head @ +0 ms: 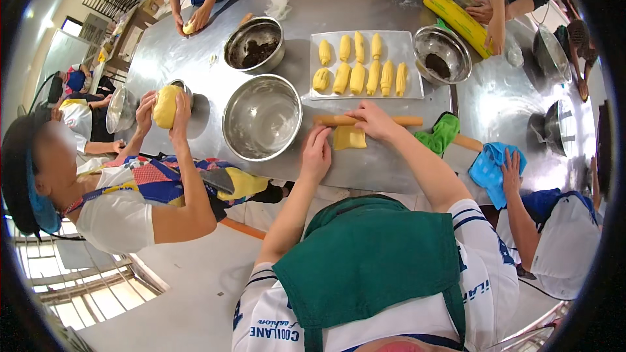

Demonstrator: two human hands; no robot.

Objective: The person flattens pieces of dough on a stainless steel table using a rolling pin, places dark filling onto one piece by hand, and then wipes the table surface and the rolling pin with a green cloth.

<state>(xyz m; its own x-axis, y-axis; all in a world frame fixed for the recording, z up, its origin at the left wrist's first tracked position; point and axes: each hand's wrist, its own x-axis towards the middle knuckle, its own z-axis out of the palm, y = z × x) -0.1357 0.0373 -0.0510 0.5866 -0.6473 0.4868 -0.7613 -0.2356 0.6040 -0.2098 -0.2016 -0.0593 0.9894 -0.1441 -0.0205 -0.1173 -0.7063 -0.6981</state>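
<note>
A wooden rolling pin (337, 120) lies across the upper end of a flattened yellow dough piece (349, 139) on the steel table. My right hand (375, 120) rests over the pin's middle, fingers bent on it; how firmly it grips cannot be told. Beside the pin's left end is my left hand (317, 154), its fingers together and slightly curled, holding nothing visible. Just beyond the pin, a tray (367, 98) carries two rows of rolled yellow dough pieces (358, 78). A large steel bowl (262, 117) stands left of my left hand.
Bowls with dark filling stand at back left (254, 44) and right (442, 54) of the tray. A green cloth (440, 133) lies right of the pin. A co-worker at left holds a dough ball (167, 106); another's hand presses a blue cloth (496, 171). Across the table, people handle a yellow roll (457, 22).
</note>
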